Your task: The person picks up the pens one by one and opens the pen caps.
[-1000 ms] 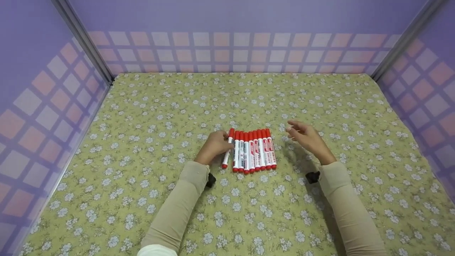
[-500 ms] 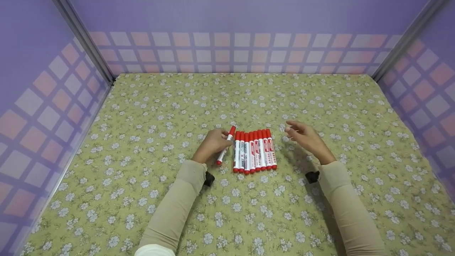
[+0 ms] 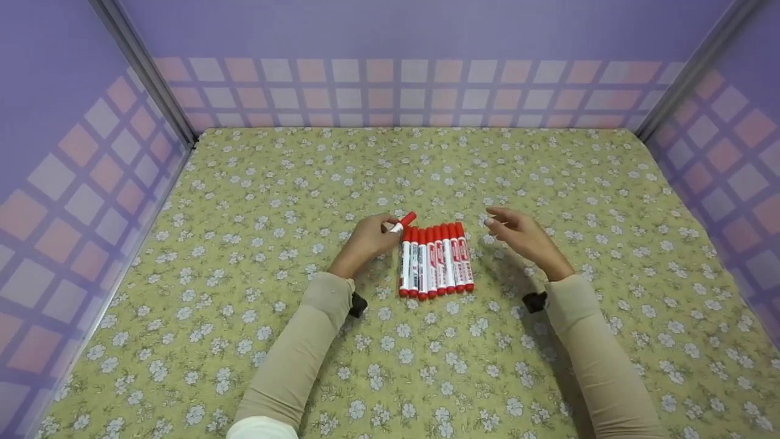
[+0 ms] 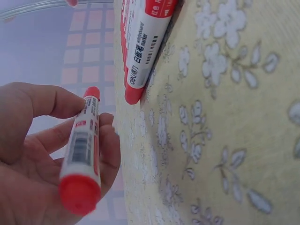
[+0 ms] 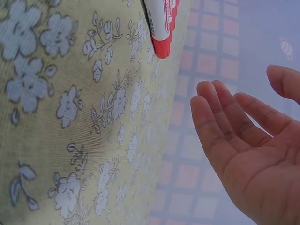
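Red-capped marker (image 4: 82,143) in curled left hand (image 3: 368,238)

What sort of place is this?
Probably a small work booth: purple walls on three sides, metal posts at the back corners, and a flowered cloth with markers lined up on it.

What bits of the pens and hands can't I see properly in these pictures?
Head view: the held marker, lower part hidden by the left hand.
Head view: small print on the row of markers, too tiny to read.
Right wrist view: the nearest marker, cut off by the top edge.
Right wrist view: the right hand, partly cut off by the right edge.
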### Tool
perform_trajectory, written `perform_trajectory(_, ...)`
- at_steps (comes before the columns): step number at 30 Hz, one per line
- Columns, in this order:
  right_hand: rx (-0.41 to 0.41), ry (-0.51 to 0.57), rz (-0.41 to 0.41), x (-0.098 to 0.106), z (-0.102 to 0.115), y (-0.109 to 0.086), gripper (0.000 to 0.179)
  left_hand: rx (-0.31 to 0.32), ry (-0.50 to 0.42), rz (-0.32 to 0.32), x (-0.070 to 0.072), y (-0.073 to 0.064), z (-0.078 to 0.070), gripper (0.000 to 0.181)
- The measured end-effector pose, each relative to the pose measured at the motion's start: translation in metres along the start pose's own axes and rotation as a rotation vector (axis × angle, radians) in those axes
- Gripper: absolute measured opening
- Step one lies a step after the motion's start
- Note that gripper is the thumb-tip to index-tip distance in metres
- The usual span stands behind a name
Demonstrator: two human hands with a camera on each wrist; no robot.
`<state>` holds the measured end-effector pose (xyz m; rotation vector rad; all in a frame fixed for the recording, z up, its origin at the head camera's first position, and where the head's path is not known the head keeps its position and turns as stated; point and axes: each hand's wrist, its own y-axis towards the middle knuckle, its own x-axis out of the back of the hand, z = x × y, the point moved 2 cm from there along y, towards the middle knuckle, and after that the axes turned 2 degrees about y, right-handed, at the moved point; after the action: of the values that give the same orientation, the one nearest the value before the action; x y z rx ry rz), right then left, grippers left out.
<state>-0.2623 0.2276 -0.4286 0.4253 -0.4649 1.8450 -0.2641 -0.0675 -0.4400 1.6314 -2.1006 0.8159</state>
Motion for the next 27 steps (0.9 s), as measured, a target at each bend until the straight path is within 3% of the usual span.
perform_trajectory(7, 0.019, -0.018, 0.035, -0.001, 0.003, 0.002, 0.059, -0.147, 0.108, 0.027, 0.001, 0.0, -0.012, 0.037)
perform_trajectory(11, 0.052, -0.033, 0.059, -0.002, 0.008, 0.001, 0.06, -0.225, 0.171, 0.009, 0.0, -0.001, -0.02, 0.033)
perform_trajectory(24, 0.185, -0.11, 0.099, -0.014, 0.026, 0.004, 0.052, -0.353, 0.326, -0.061, 0.0, -0.012, -0.039, 0.033)
perform_trajectory(27, 0.202, -0.097, 0.124, -0.018, 0.031, 0.004, 0.052, -0.413, 0.379, -0.075, 0.0, -0.015, -0.043, 0.032)
